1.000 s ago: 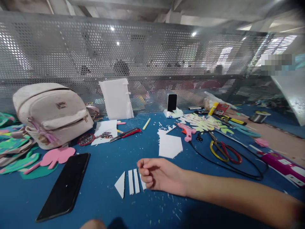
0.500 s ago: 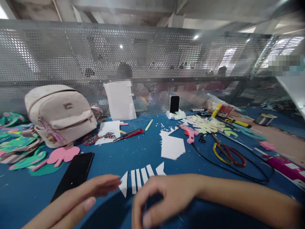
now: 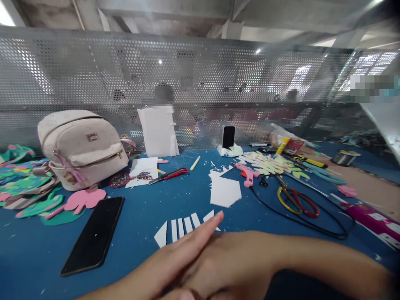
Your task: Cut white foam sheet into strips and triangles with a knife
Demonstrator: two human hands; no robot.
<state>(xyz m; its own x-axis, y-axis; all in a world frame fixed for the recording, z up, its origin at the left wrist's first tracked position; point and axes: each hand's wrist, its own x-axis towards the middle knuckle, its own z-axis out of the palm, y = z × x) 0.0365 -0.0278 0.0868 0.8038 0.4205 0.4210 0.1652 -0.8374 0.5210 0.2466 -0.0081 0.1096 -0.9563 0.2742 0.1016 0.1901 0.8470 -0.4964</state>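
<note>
My left hand [image 3: 191, 246] lies across the back of my right hand [image 3: 234, 260], its fingers stretched out together and pointing up to the right. The right hand is underneath, and its fingers are mostly hidden, so their pose does not show. Just beyond both hands, several narrow white strips [image 3: 181, 227] stand in a row on the blue table, partly covered by the left hand. A pointed white piece [image 3: 161, 235] lies at the row's left end and another white piece [image 3: 208, 215] at its right end. No object shows in either hand.
A black phone [image 3: 93, 235] lies at left, near a pale backpack [image 3: 84, 150]. Beyond the strips are a white sheet piece [image 3: 225, 191] and a red utility knife [image 3: 170, 176]. At right lie a pink glue gun [image 3: 248, 173], its black cable and scissors [image 3: 296, 202].
My left hand has moved right and come over my right hand. More of the black phone is uncovered, and the right hand's fingers are now hidden.
</note>
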